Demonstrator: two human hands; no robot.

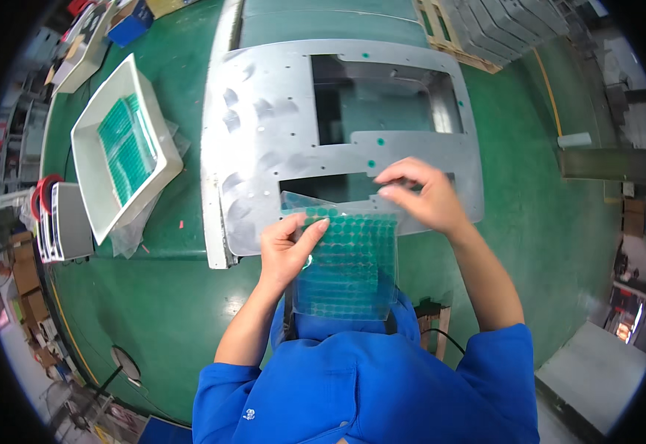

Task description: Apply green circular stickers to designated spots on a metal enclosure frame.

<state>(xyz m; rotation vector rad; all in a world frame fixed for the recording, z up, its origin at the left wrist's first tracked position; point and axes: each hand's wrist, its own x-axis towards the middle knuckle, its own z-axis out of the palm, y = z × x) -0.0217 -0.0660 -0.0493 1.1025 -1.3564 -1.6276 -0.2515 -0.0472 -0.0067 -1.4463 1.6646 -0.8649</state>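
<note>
My left hand point(287, 248) pinches the upper left edge of a clear sheet of round green stickers point(349, 259). The sheet hangs in front of my body, over the near edge of a grey metal panel point(264, 148). Above the panel's lower right part is my right hand point(423, 194), its thumb and forefinger curved with their tips a little apart. Nothing can be made out between them. Several green dots point(380, 140) sit on the panel around its two cut-out openings, among small dark holes.
To the left, a white tray point(86, 148) holds more green sticker sheets point(125, 148). Red tape rolls point(45, 194) lie beside it. Behind the panel runs a green work surface point(330, 26) with a pale side rail point(218, 185). Stacked grey parts point(504, 26) stand on a pallet at the far right.
</note>
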